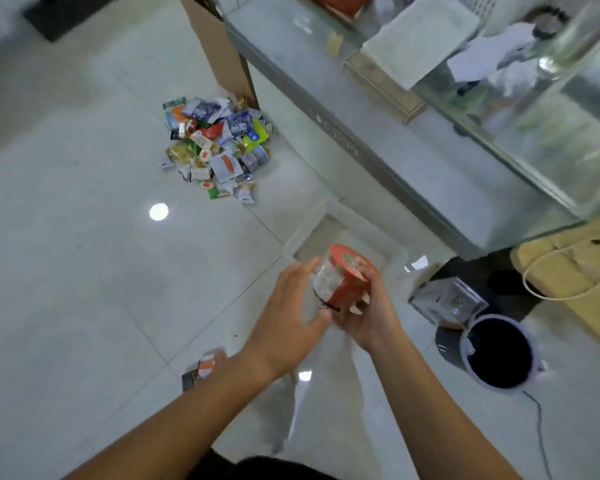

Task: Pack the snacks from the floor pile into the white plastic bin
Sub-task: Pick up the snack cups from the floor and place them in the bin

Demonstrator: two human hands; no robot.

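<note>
Sideways, right hand (373, 323) grips red, white-sided snack tub (343, 280).

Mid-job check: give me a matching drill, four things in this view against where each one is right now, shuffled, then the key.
1 red cup
2 snack pile
3 white plastic bin
4 dark bucket

A on the floor beside the cardboard box
B gripped in the right hand
C on the floor, right of that hand
D on the floor, partly hidden behind the cup

Pairs: 1-B, 2-A, 3-D, 4-C
</note>
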